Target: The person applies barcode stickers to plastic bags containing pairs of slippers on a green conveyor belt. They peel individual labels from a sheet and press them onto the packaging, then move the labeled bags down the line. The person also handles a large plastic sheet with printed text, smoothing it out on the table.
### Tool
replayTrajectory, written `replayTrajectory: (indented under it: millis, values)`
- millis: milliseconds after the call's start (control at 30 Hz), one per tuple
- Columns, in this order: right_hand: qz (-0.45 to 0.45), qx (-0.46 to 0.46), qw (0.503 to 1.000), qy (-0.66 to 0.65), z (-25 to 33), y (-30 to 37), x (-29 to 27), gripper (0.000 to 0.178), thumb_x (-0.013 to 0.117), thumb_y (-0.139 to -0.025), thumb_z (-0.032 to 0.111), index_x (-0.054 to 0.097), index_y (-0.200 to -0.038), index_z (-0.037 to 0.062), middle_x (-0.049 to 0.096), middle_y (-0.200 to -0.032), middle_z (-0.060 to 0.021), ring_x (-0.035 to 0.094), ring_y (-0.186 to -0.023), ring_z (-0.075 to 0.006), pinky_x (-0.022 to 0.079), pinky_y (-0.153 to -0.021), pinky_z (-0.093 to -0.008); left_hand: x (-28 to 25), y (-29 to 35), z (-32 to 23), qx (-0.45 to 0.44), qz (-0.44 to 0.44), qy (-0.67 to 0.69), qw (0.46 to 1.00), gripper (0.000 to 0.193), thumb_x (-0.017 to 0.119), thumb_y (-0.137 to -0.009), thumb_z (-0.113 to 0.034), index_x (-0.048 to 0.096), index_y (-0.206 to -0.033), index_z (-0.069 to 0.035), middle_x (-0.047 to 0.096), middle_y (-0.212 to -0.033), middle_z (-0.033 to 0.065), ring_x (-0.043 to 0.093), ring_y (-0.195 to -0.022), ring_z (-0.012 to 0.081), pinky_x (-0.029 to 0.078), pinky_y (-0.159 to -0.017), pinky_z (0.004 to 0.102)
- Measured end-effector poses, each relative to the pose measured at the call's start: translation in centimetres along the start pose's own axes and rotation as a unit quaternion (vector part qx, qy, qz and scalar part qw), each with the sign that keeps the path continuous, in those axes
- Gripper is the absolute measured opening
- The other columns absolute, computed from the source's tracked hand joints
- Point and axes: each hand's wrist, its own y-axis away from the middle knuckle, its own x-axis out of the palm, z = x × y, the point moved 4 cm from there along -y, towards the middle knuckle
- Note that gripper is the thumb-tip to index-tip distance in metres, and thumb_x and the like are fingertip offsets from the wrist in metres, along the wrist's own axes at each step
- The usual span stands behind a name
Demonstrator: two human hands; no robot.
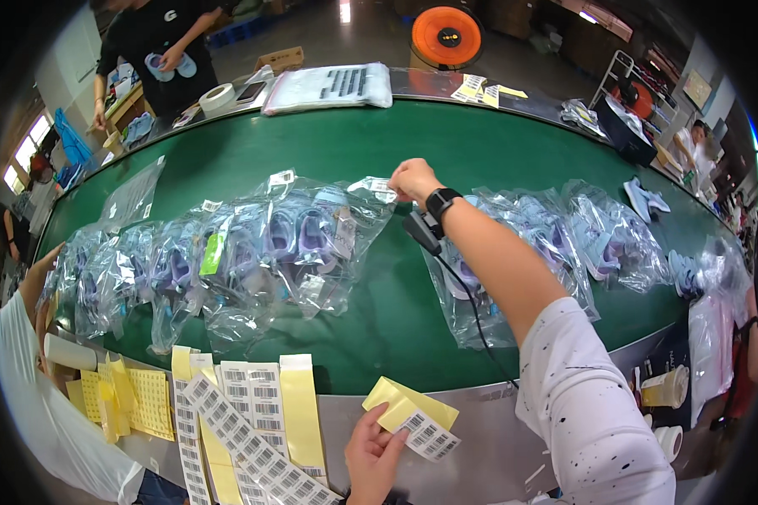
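Observation:
My left hand (374, 459) pinches a folded strip of barcode labels (425, 433) with yellow backing, low over the metal table edge. My right arm reaches forward across the green belt. My right hand (414, 181) is closed at the upper corner of a clear plastic bag (358, 215), right beside a white label (372, 187) on that corner. Inside the bag are light blue and lilac shoes (312, 231). Its fingertips are partly hidden, so I cannot tell whether they grip the plastic or press the label.
More bagged shoes (177, 261) lie leftward, one with a green tag (213, 254); others (602, 236) lie right of my arm. Label strips (257, 412) cover the near edge. A cable (476, 316) hangs from my wrist device. Co-workers stand around the green belt (337, 139).

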Motion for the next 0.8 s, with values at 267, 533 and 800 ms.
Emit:
replayTrajectory:
  millis: [267,533,800]
  values:
    - [0.114,-0.123,0.98,0.11,7.5,7.1,-2.1,0.072,0.069,-0.077,0.002,0.033,-0.139,-0.002,0.067,-0.082,-0.0161,0.067,-0.072,-0.0216,0.056,-0.064,-0.0327,-0.5,0.1,0.3,0.01,0.005,-0.03,0.999,0.055,0.059,-0.084,0.011,0.041,-0.135,0.004,0.063,-0.114,0.0167,0.066,-0.089,0.013,0.05,-0.078,0.0218]
    - [0.19,-0.048,0.98,-0.031,4.8,22.7,-16.5,0.049,0.068,-0.087,0.017,0.051,-0.133,0.0061,0.056,-0.127,-0.0105,0.054,-0.119,-0.0198,0.047,-0.095,-0.0332,-0.4,0.6,0.3,0.041,-0.011,0.005,0.999,0.047,0.056,-0.088,0.008,0.044,-0.133,-0.001,0.067,-0.108,0.0146,0.065,-0.092,0.0141,0.051,-0.077,0.0236]
    - [-0.069,-0.239,0.948,0.198,-5.2,21.9,-7.0,0.058,0.076,-0.075,0.025,0.058,-0.128,0.0105,0.036,-0.146,-0.0252,0.036,-0.134,-0.0412,0.032,-0.11,-0.0473,0.6,0.4,0.4,0.044,-0.013,-0.001,0.999,0.036,0.057,-0.089,0.005,0.05,-0.125,0.003,0.066,-0.106,0.014,0.064,-0.092,0.0144,0.052,-0.08,0.0256]
